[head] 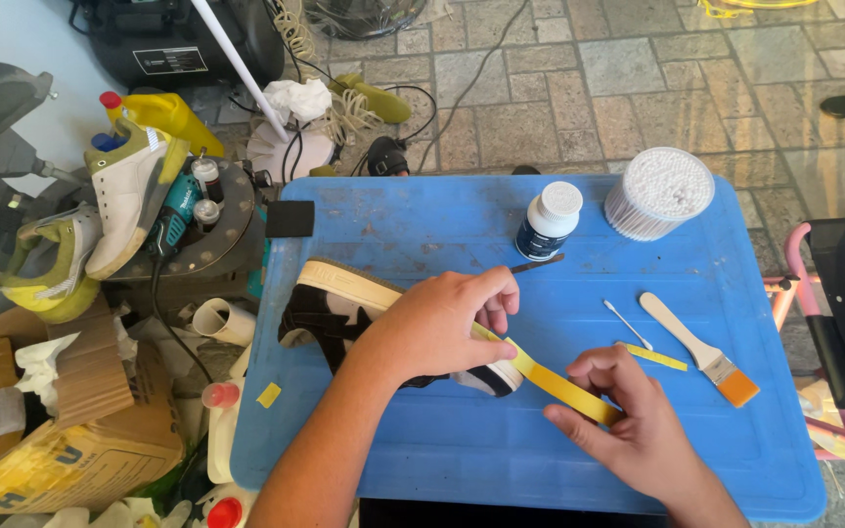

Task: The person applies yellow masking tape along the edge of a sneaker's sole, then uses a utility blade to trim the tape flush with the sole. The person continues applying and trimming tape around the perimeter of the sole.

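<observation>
A dark shoe with a tan sole [334, 303] lies on its side on the blue table [442, 440]. My left hand [437, 328] presses down on the shoe's toe end, its fingers on a strip of yellow tape [555, 383]. My right hand [633, 416] pinches the other end of that tape, which stretches out from the shoe's white toe edge toward the right.
On the table: a white-capped bottle [548, 222], a round tub of cotton swabs [659, 194], a single swab [627, 324], a flat brush [701, 350], a short yellow tape piece [655, 357]. Shoes, bottles, cardboard and tools crowd the left [129, 196]. A pink chair frame [794, 264] stands right.
</observation>
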